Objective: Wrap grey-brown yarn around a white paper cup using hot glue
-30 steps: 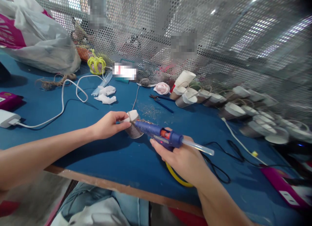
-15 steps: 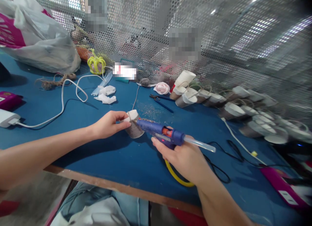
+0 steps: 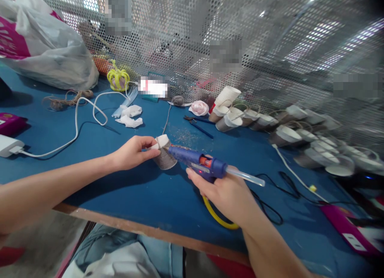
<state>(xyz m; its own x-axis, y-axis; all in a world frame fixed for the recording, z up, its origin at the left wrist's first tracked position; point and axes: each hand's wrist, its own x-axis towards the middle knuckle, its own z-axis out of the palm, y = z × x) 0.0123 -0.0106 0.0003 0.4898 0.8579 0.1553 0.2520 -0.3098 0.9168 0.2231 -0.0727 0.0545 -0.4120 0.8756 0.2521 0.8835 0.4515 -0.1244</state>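
Note:
Between the thumb and fingers of my left hand (image 3: pixel 136 152) is a small paper cup (image 3: pixel 166 160) with a grey wrapped side and a white top part. A grey yarn strand (image 3: pixel 167 120) leads from the cup to a small yarn ball (image 3: pixel 178 101) farther back. My right hand (image 3: pixel 229 194) is wrapped around a blue glue gun (image 3: pixel 195 160), whose nozzle points left at the cup's side, at or very near its surface. A clear glue stick (image 3: pixel 247 176) sticks out of the gun's back end, and a red light glows on its body.
Several wrapped cups with string handles (image 3: pixel 286 136) stand at the right. Blue-handled pliers (image 3: pixel 199 126), a pink fabric rose (image 3: pixel 198 108) and crumpled white scraps (image 3: pixel 130 116) lie behind my hands. A white cable (image 3: pixel 76 126) crosses the left; a plastic bag (image 3: pixel 57 50) sits at the back left.
Almost nothing differs. My hands, the cup and the glue gun keep their places, with only a very slight shift of the whole view.

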